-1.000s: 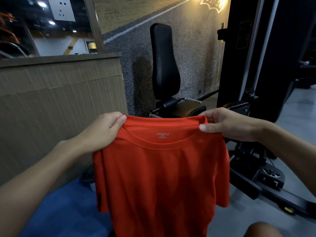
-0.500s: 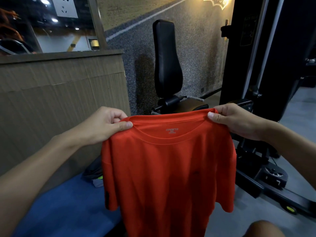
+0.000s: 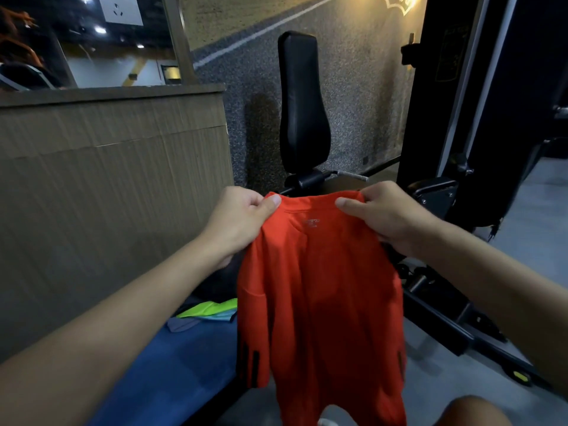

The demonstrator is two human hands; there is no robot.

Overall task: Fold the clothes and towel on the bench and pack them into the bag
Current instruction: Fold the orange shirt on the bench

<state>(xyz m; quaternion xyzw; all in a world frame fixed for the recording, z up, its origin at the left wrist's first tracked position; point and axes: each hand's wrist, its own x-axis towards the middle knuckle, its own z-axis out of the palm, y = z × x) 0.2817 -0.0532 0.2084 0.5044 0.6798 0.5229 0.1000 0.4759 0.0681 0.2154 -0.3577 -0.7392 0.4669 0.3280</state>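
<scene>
Orange-red cloth fills the middle of the frame: a shirt [image 3: 319, 287] held up in the air, hanging down. The left hand [image 3: 239, 222] pinches its top edge left of the collar, thumb in front, the other fingers curled. The right hand [image 3: 387, 216] pinches the top edge on the right the same way; its fingertips go behind the cloth and are hidden. The small print under the collar is too blurry to read. Black stripes show low down on both sleeves. The shirt's bottom is cut off by the lower edge of the frame.

At lower left lies a blue patch [image 3: 184, 358]; I cannot tell if it is a towel or the bench top. A green cloth [image 3: 209, 310] lies past it, partly hidden by the shirt. A black seat back [image 3: 302, 103] stands behind the hands. A knee [image 3: 473, 410] is cut off at lower right.
</scene>
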